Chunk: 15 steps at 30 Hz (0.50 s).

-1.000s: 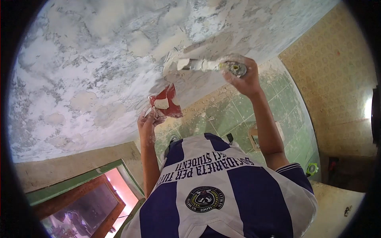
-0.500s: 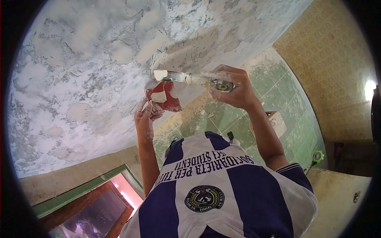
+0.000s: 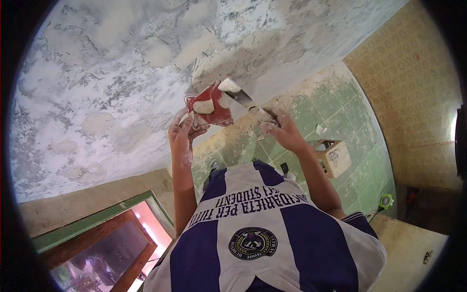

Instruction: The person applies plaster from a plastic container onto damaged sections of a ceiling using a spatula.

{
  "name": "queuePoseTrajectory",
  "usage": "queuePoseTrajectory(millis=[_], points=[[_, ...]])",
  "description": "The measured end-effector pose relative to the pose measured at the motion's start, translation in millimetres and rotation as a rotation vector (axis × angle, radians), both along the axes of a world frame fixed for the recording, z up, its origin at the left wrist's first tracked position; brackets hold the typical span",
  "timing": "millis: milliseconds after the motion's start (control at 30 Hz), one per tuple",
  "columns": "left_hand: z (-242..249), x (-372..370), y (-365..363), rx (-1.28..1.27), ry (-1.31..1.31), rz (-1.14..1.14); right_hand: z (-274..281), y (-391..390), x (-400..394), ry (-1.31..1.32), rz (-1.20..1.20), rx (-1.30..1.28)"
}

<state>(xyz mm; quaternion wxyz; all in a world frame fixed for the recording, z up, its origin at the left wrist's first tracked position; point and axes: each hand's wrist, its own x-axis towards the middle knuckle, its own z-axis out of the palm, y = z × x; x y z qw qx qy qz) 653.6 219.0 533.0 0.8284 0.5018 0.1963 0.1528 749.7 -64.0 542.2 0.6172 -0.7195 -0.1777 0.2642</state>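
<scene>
Wrapped round the lower left edge of a red sheet (image 3: 223, 116) is my left hand (image 3: 184, 131), with the thumb on top. A lump of pale putty (image 3: 203, 106) sits on that sheet. My right hand (image 3: 286, 130) grips the handle of a putty knife (image 3: 240, 97), whose blade points up and left beside the sheet's upper right corner. White putty (image 3: 229, 85) covers the blade's tip. Beyond both hands is a patchy grey and white wall (image 3: 121, 63).
A pale, stained stool (image 3: 336, 159) stands on the green tiled floor (image 3: 315, 107) to the right. At the lower left is a brown-framed door or window (image 3: 138, 238). A bright green round object (image 3: 386, 201) lies at the right, near a pale surface (image 3: 404, 243).
The putty knife has come down from the wall and now angles beside the red sheet. My right hand has lowered and moved slightly left. My left hand has shifted a little up and right.
</scene>
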Motion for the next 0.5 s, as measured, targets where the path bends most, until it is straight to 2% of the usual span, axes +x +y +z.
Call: queuePoseTrajectory(millis=[67, 200, 267, 400, 467, 500], points=[[3, 1, -4, 0.007, 0.001, 0.002, 13, 7, -7, -0.258, -0.036, -0.167], [12, 4, -18, 0.012, 0.023, 0.032, 22, 21, -23, -0.293, -0.069, -0.162], [12, 7, -23, 0.027, 0.054, 0.056, 16, 24, -28, -0.483, -0.038, -0.225], [3, 10, -32, 0.026, -0.011, 0.056, 21, 38, -44, -0.393, -0.112, -0.185], [3, 11, -36, 0.021, -0.007, 0.076, 10, 43, -47, -0.595, -0.052, -0.208], [3, 11, -37, 0.02, 0.0, 0.07, 5, 44, -46, -0.595, -0.05, -0.207]])
